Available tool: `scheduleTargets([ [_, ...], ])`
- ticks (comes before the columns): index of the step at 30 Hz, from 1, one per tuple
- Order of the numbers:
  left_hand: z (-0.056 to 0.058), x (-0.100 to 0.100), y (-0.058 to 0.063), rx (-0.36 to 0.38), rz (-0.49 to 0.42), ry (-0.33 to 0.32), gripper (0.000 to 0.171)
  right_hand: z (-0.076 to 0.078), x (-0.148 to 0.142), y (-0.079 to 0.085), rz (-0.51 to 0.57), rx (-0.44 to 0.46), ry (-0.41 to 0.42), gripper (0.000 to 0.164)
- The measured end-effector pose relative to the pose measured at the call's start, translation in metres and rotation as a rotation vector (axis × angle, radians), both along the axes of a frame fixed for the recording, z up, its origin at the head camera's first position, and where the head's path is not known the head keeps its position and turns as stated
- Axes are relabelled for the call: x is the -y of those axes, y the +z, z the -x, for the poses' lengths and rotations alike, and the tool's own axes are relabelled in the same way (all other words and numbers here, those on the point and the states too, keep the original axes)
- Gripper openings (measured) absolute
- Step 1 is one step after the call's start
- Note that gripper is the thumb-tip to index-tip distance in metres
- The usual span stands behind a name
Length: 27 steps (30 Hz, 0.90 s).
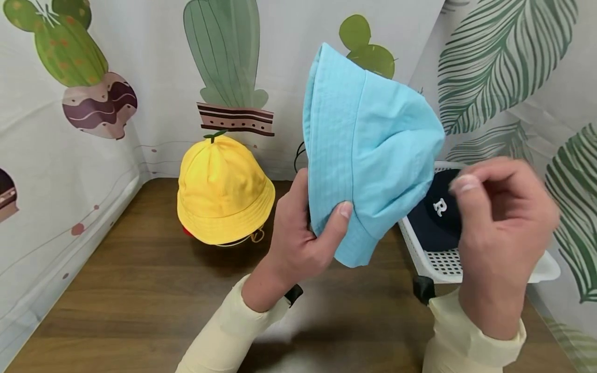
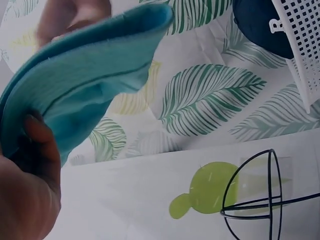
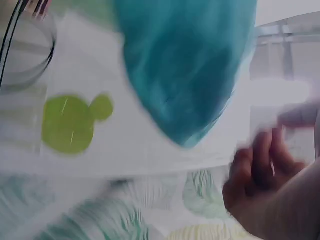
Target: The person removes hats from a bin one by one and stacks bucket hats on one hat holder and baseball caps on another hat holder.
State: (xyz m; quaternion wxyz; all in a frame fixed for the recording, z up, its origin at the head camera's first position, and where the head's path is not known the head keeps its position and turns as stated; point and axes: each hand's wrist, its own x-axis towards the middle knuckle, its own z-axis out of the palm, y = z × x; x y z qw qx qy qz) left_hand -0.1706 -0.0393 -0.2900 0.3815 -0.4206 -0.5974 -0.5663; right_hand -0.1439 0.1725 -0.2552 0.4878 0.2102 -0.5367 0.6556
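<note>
A light blue bucket hat (image 1: pixel 380 145) is held up on its side above the table, its brim toward the left. My left hand (image 1: pixel 303 233) grips the brim, thumb on the outer face and the other fingers behind it, partly hidden. In the left wrist view, the folded brim of the hat (image 2: pixel 90 75) runs above that thumb. My right hand (image 1: pixel 508 202) is raised to the right of the hat, apart from it, with loosely bent fingers and nothing in them. The right wrist view shows the hat's crown (image 3: pixel 185 90) near the blurred right hand (image 3: pixel 265 185).
A yellow bucket hat (image 1: pixel 224 191) with a green sprout on top sits at the back left of the wooden table (image 1: pixel 140 290). At the right, a white plastic basket (image 1: pixel 434 264) holds a navy cap (image 1: pixel 434 212) with a white R. A black wire stand (image 2: pixel 270 200) stands behind.
</note>
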Motion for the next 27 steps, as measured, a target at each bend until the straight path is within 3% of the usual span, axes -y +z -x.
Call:
scheduleTargets([
  [3,-0.003,0.0,0.0,-0.039,0.001,0.049,0.033,-0.007,0.011,-0.006,-0.119,-0.049,0.236,0.008],
  [6,-0.006,0.0,0.001,-0.081,0.004,0.057,0.035,-0.013,0.024,-0.012,-0.296,-0.067,0.315,0.012],
  [10,-0.007,0.0,0.005,-0.147,0.042,0.026,0.031,-0.017,0.039,-0.013,-0.521,-0.088,0.261,0.022],
  [13,-0.006,0.001,0.005,-0.179,0.116,-0.01,0.022,-0.019,0.042,-0.012,-0.611,-0.078,0.19,0.029],
  [20,-0.005,0.001,0.006,-0.167,0.289,-0.07,0.033,-0.018,0.043,-0.016,-0.659,-0.087,0.078,0.057],
  [24,-0.006,0.002,0.007,-0.188,0.307,-0.065,0.042,-0.017,0.046,-0.017,-0.675,-0.128,0.002,0.063],
  [27,-0.006,0.004,0.008,-0.177,0.324,-0.08,0.053,-0.015,0.046,-0.018,-0.659,-0.131,0.025,0.058],
])
